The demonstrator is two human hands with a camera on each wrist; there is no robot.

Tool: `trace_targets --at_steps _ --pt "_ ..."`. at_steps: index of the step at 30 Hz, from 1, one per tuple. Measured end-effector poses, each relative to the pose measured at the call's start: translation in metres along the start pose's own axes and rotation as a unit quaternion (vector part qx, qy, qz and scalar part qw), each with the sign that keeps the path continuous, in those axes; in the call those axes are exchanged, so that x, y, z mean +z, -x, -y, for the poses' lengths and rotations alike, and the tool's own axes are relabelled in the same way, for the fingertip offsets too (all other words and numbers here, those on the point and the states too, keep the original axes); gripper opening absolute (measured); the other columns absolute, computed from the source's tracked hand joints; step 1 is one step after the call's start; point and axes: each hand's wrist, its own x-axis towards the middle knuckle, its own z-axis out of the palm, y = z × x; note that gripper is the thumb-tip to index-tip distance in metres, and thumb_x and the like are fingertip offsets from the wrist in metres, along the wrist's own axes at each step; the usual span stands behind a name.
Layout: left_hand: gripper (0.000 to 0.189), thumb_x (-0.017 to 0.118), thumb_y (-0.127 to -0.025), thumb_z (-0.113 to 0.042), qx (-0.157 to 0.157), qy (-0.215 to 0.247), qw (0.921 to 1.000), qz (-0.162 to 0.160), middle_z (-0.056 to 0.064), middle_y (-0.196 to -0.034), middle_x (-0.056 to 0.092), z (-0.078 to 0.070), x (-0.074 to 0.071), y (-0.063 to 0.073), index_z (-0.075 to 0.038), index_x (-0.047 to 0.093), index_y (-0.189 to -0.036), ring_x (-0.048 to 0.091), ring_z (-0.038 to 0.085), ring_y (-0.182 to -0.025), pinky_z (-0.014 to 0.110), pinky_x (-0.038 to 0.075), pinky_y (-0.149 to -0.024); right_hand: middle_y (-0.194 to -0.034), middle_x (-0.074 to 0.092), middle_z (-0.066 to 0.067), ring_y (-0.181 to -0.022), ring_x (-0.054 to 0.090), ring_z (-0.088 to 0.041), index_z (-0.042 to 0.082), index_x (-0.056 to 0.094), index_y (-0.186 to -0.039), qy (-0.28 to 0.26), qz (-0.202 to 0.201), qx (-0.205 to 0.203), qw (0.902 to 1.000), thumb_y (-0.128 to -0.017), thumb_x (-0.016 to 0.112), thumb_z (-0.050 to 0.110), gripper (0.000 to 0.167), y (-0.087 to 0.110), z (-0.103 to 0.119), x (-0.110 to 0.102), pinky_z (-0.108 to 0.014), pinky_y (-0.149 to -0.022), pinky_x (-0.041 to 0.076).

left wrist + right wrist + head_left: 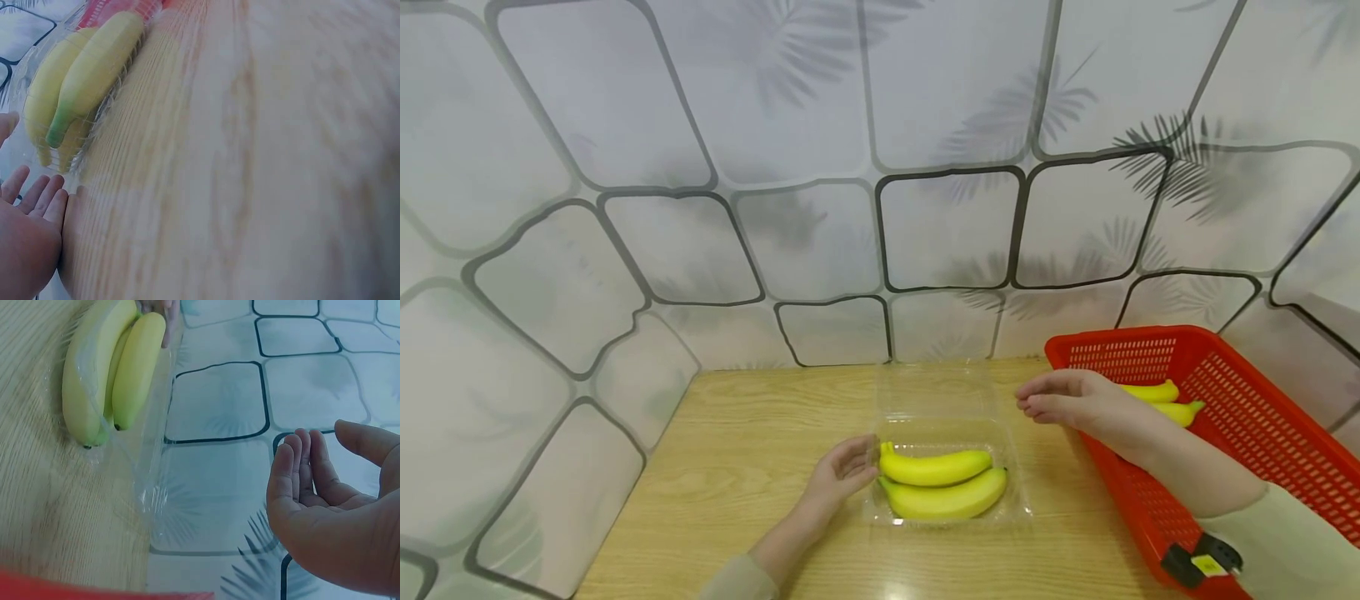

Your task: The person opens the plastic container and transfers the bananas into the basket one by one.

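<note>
A clear plastic clamshell box (951,429) lies on the table with its lid raised toward the wall. Two yellow bananas (936,468) show on top inside it, side by side, and more yellow appears beneath them in the right wrist view. At the box's left side is my left hand (838,475), its relaxed fingertips right at the wall by the stems. My right hand (1082,408) hovers between the box and the red basket, fingers loosely bent and nothing in them; the right wrist view shows the same bare palm (337,519).
On the right stands a red perforated plastic basket (1232,375), with bananas (1180,412) in it partly hidden behind my right forearm. A patterned wall (820,242) borders the wooden table (752,417) at the back and left. A black device with a yellow label (1208,565) sits by the right sleeve.
</note>
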Motion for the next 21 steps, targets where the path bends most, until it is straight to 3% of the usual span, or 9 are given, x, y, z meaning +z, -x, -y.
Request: trace_targets --at_steps 6,21 --pt "0.06 0.071 -0.099 -0.008 -0.005 -0.003 1.0 0.003 0.03 -0.157 0.05 0.0 0.0 0.0 0.009 0.046 -0.152 0.054 0.043 -0.141 0.016 0.052 -0.111 -0.121 0.075 -0.003 -0.107 0.071 -0.009 -0.01 0.061 -0.137 0.0 0.013 -0.01 0.9999 -0.106 0.065 0.02 0.043 -0.004 0.005 0.01 -0.021 -0.097 0.06" --pt "0.06 0.071 -0.1 -0.008 -0.015 0.001 0.9999 0.002 0.028 -0.159 0.05 0.001 0.0 -0.001 0.007 0.046 -0.153 0.054 0.041 -0.143 0.014 0.05 -0.111 -0.113 0.075 0.001 -0.105 0.07 -0.01 -0.011 0.064 -0.131 -0.022 0.059 -0.029 0.9976 -0.103 0.069 0.021 0.043 -0.022 0.007 0.038 -0.02 -0.095 0.061"
